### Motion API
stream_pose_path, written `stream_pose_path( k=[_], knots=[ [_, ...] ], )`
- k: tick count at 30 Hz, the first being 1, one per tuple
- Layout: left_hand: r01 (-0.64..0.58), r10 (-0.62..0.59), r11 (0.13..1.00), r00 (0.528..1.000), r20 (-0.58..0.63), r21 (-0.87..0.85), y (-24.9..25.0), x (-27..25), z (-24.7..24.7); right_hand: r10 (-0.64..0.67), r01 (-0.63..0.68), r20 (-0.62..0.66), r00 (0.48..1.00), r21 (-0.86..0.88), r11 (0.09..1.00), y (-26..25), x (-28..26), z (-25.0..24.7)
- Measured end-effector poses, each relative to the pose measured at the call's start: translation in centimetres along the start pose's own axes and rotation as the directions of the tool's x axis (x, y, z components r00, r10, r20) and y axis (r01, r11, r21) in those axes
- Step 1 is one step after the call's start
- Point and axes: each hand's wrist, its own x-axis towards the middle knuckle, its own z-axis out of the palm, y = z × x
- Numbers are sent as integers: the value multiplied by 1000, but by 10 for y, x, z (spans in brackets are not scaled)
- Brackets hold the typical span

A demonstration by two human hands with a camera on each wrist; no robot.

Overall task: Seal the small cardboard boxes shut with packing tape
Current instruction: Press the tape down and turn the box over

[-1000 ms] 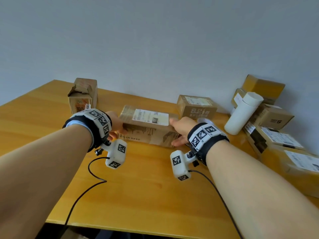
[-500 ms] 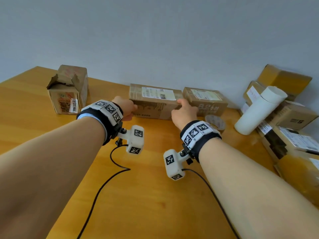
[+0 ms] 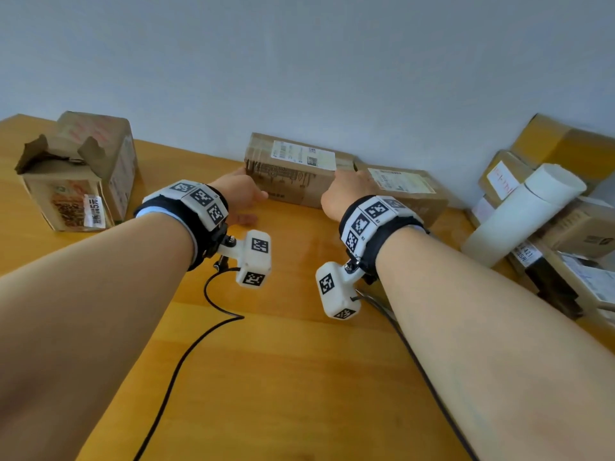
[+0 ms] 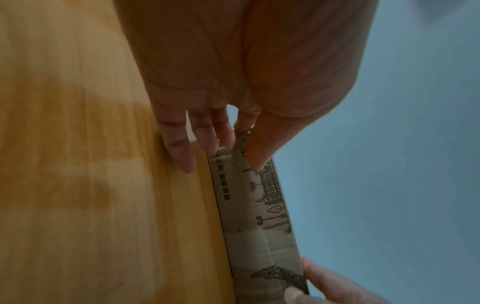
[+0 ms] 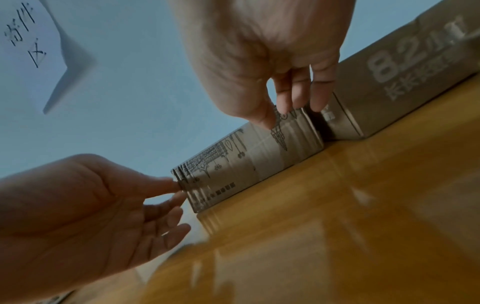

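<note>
- Printed box point(image 3: 289, 174): I log one long, shut cardboard box with line drawings on its front face and a white shipping label on top, lying flat on the wooden table point(image 3: 283, 377) at the far edge by the grey wall point(image 3: 299, 61).
- Left hand point(image 3: 238, 201): I see it at the box's left end, fingers nearly straight, thumb on the front face and fingertips point(image 4: 182, 156) at the end; it touches without closing round the box.
- Right hand point(image 3: 346, 191): at the box's right end, thumb on the front face, straight fingers reaching down into the narrow gap beside the neighbouring box; no clasp visible.
- Second box point(image 3: 409, 188): shut, labelled, white "8.2" print on its side, just beside the printed box on the right.
- Torn box point(image 3: 76, 174): upright, far left, top flaps ragged and open, well apart from the hands.
- White cylinder point(image 3: 519, 214): leaning against a stack of boxes point(image 3: 565, 201) on the right.
- Black cables point(image 3: 186, 354): trailing over the table from the wrist cameras.
</note>
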Motion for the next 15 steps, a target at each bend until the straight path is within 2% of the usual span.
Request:
stream_pose_path(
  k=[8, 12, 13, 15],
  knots=[
    [51, -46, 996, 996, 72, -67, 2, 8, 1, -32, 32, 5, 999, -23, 999, -3, 12, -4],
    [84, -82, 995, 996, 46, -44, 5, -2, 3, -61, 46, 126, 990, 122, 992, -2, 9, -10],
    [84, -83, 996, 996, 30, -35, 6, -5, 4, -52, 37, 130, 990, 113, 993, -2, 7, -11],
    [74, -73, 997, 997, 17, -9, 8, -11, 4, -38, 21, 78, 996, 208, 978, -4, 0, -13]
  ],
)
